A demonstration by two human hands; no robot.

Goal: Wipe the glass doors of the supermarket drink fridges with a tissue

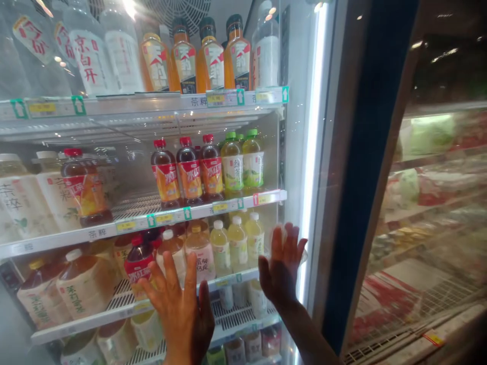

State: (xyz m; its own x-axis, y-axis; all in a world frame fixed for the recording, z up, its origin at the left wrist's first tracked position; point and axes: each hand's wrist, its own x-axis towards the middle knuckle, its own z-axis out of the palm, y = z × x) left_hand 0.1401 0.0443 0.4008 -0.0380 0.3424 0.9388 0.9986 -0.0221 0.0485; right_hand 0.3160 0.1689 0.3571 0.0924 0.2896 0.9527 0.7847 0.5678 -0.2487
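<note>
- Orange drink bottles (198, 56): upper centre, top shelf, upright in a row.
- Red-capped dark tea bottles (188, 172): centre, middle shelf; green-capped bottles (243, 162) just beside them on the right.
- Fan grille (178, 12): top centre.
- Neighbouring display case (429, 213): right side, contents blurred.

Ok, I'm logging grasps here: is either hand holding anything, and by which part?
Neither hand grips anything. The left hand and right hand lie flat, fingers spread, on the glass door. A pale patch behind the right hand cannot be identified.
</note>
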